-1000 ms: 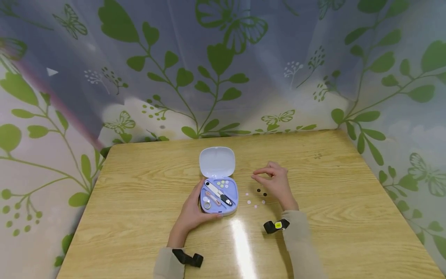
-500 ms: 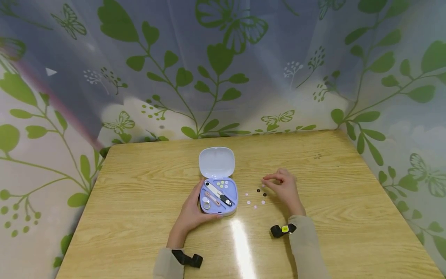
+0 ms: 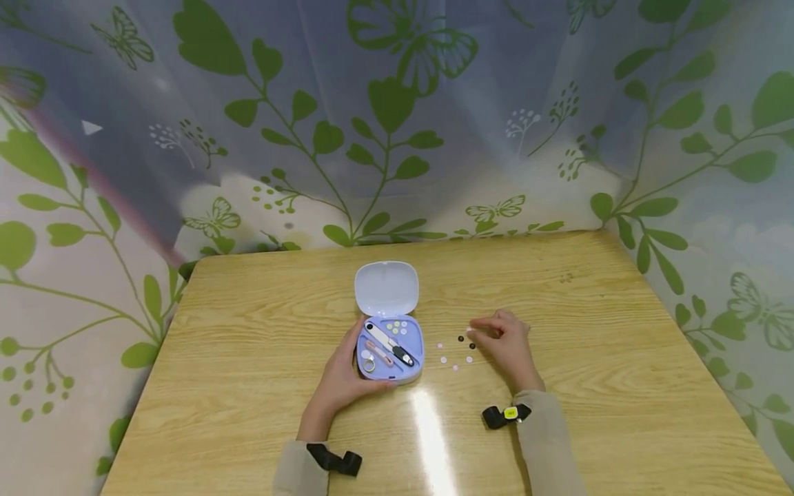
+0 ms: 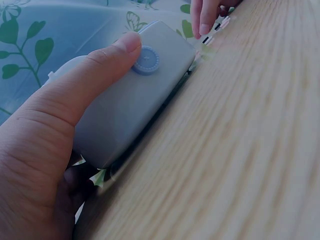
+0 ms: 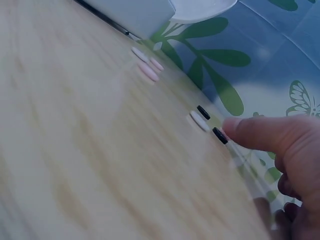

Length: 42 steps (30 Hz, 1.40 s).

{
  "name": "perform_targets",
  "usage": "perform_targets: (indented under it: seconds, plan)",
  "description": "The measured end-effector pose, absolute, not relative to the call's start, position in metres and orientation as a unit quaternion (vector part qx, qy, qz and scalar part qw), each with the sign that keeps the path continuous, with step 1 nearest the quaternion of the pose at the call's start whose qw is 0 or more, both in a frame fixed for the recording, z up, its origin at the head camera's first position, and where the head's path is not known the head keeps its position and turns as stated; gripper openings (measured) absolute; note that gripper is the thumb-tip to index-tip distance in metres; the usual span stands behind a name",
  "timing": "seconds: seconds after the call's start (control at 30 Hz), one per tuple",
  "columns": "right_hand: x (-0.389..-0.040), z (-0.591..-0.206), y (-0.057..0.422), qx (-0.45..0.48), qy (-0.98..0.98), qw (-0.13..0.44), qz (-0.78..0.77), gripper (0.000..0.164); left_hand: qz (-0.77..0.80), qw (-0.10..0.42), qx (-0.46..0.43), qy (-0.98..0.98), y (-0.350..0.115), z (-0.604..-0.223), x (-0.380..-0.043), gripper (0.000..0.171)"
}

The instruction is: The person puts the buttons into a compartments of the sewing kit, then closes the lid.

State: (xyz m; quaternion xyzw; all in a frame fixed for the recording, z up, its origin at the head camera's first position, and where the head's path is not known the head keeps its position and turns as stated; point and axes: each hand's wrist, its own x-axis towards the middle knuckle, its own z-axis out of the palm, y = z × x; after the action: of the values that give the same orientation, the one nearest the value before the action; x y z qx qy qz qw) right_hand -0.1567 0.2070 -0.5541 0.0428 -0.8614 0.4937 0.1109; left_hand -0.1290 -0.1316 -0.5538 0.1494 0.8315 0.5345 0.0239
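A lavender sewing box [image 3: 415,342] stands on the table with its white lid [image 3: 387,289] raised. My left hand [image 3: 338,380] grips its left side, the thumb along the front, over a round blue catch [image 4: 147,61] in the left wrist view. Inside the box lie a white tool with a black end [image 3: 388,342], a slim pink item [image 3: 380,353], a small ring [image 3: 369,364] and several pale buttons [image 3: 396,327]. My right hand [image 3: 507,346] pinches a pale pink button [image 3: 469,331] at table level, thumb [image 5: 245,131] close by a black button [image 5: 220,135].
Between box and right hand lie two black buttons [image 3: 461,338] and several white and pink ones [image 3: 443,359]. The wooden table [image 3: 248,331] reaches back to a patterned curtain [image 3: 279,138]. A light streak [image 3: 431,434] glares in front of the box.
My right hand has moved right and down from beside the lid to the pink button, and its fingers now meet it. The left hand and box stay put.
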Motion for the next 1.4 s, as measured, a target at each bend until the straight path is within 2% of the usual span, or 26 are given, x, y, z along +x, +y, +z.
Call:
perform_targets:
  seconds: [0.27,0.93,1.4]
  plan:
    - [-0.158,-0.558,0.204,0.073,-0.879,0.147,0.447,0.013,0.533,0.026,0.143,0.834,-0.133,-0.555,-0.129,0.133]
    - [-0.157,-0.556,0.203,0.089,-0.887,0.176,0.417,0.010,0.530,0.031,0.141,0.835,-0.132,-0.553,-0.130,0.134]
    - [-0.155,-0.548,0.202,0.055,-0.869,0.134,0.474,0.011,0.531,0.033,0.139,0.835,-0.131,-0.553,-0.131,0.134]
